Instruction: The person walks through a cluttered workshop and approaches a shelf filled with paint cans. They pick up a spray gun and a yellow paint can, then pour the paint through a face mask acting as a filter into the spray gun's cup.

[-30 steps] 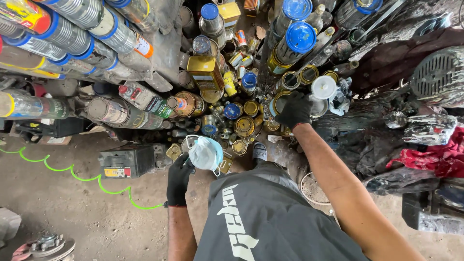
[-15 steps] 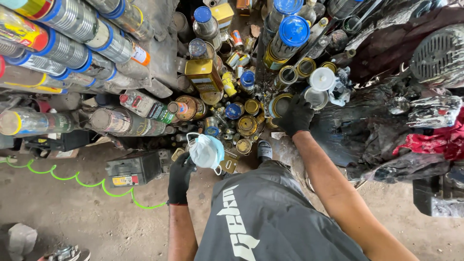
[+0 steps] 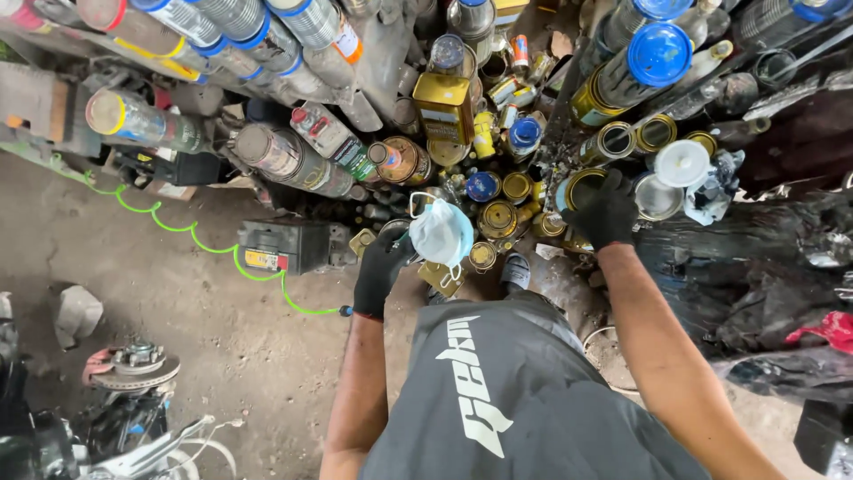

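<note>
While the camera looks straight down, we see a dusty, stained concrete floor, with a bright green coiled hose snaking across it from the left edge to just beside the left hand. Up top it is crowded: big bottles and drums with blue caps lie stacked on their sides, and below them sits a dense huddle of grimy round tins, gold lids up. A black car battery sits on the floor left of the tins, a brake disc lies near the lower left corner, and dark plastic sheeting and a red rag fill the right side.

Now the hands, both in black gloves and well apart. The left hand reaches down and forward, fingers curled at the near edge of the tin cluster, right beside a pale blue face mask that hangs in front of the view. Whether it is actually gripping anything, I cannot tell; the mask hides the fingertips. The right hand stretches out on a long straight arm, palm down, fingers spread and draped over an open gold-rimmed tin at the right of the cluster, resting on its rim rather than clearly clamped around it. A white lid sits just beyond that hand, to the right.
</note>
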